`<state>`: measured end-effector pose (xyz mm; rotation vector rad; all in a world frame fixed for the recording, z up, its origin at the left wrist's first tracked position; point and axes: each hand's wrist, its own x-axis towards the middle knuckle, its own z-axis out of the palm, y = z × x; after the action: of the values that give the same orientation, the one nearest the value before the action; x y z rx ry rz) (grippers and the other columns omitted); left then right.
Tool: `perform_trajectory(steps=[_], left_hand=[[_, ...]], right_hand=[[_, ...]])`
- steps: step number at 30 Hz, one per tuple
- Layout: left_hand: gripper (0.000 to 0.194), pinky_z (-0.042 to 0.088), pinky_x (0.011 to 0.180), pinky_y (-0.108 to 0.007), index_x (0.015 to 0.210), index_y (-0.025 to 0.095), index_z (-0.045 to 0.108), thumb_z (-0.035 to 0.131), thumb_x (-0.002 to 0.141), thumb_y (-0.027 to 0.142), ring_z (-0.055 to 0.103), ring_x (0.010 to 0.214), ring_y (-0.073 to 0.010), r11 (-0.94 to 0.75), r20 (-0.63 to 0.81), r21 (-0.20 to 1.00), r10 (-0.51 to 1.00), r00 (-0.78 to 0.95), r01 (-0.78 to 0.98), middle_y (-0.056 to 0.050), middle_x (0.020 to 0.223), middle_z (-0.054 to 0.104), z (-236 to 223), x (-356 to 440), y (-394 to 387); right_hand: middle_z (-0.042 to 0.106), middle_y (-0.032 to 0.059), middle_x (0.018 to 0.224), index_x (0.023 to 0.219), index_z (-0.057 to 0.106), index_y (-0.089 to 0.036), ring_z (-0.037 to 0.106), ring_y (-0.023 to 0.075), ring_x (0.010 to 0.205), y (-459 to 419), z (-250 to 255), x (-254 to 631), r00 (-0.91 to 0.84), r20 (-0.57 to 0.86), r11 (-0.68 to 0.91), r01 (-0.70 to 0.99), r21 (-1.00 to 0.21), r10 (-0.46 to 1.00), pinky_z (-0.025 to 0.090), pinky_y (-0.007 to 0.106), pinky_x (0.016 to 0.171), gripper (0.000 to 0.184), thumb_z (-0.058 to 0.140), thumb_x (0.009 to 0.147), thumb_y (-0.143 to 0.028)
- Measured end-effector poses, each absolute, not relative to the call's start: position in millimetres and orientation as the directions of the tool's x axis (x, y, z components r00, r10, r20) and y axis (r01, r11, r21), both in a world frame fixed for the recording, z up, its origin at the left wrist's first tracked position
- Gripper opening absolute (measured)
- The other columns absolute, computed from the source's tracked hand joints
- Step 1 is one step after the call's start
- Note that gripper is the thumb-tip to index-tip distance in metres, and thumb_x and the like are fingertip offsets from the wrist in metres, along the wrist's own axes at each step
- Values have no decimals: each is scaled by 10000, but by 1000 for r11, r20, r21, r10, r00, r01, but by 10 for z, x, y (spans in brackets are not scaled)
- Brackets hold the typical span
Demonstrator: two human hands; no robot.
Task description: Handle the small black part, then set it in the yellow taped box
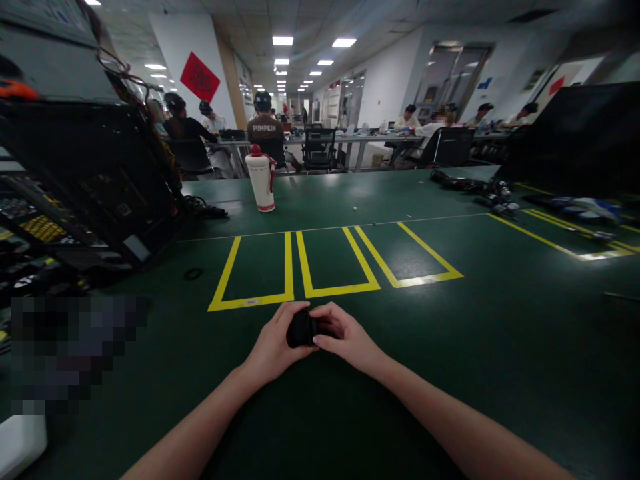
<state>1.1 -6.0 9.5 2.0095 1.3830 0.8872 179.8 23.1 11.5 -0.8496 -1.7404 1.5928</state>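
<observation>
Between my two hands is a small black object (301, 329), dark and boxy or rounded, whose kind I cannot make out. My left hand (275, 340) wraps round its left side, thumb below and fingers above. On the other side my right hand (347, 337) grips its right edge with thumb and curled fingers. The fingers cover part of the object. Both hands are low over the green table (250, 400), just in front of the yellow tape outlines (340, 291).
A white cup with a red lid (261, 180) stands farther back. At left is a large black equipment case (95, 187), with a black ring (193, 274) nearby. Black cables (470, 187) and a dark screen (575, 140) are at right. Several people sit at tables beyond.
</observation>
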Motion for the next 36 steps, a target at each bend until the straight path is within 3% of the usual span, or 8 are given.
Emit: perform_trajectory(steps=[5,11,18,23,31,36], left_hand=[[576,432,875,-434,1158,299,372,660,663,231,478,1054,-233,-321,210,748,945,251,581,-29,1155,460,95,8,-60],[572,432,870,-456,1161,306,368,651,670,225,467,1069,-246,-311,196,759,947,255,572,-30,1162,454,89,-5,-60],[582,429,876,-432,1163,293,373,662,661,228,474,1054,-233,-326,218,744,944,248,584,-30,1153,462,80,4,-54],[577,429,871,-450,1155,294,380,663,655,231,480,1055,-244,-318,216,743,947,239,588,-34,1151,469,78,7,-54],[574,437,861,-430,1157,293,385,662,658,235,490,1047,-238,-335,237,728,942,240,598,-33,1144,482,85,3,-56],[580,442,865,-406,1162,290,374,660,661,223,487,1049,-220,-333,230,743,942,246,581,-29,1151,472,87,3,-59]], right_hand=[[509,10,1067,962,503,-229,509,149,1026,226,131,1791,-585,28,56,30,-998,810,414,371,909,205,529,760,-247],[523,22,1091,1051,478,-232,498,162,1056,226,154,1791,-585,-23,28,77,-997,811,390,391,929,305,536,755,-272],[518,15,1071,960,493,-226,511,150,1035,211,121,1781,-581,38,57,15,-998,813,407,367,916,217,543,751,-251],[515,27,1110,1077,463,-233,482,161,1077,229,137,1787,-575,-10,42,77,-996,818,373,395,951,325,531,759,-260],[504,16,1086,973,485,-232,508,157,1037,194,133,1774,-588,29,55,26,-998,809,410,371,909,241,552,742,-246],[504,23,1118,1069,462,-243,476,163,1086,199,165,1778,-581,-17,23,63,-998,814,381,388,944,314,527,762,-252]])
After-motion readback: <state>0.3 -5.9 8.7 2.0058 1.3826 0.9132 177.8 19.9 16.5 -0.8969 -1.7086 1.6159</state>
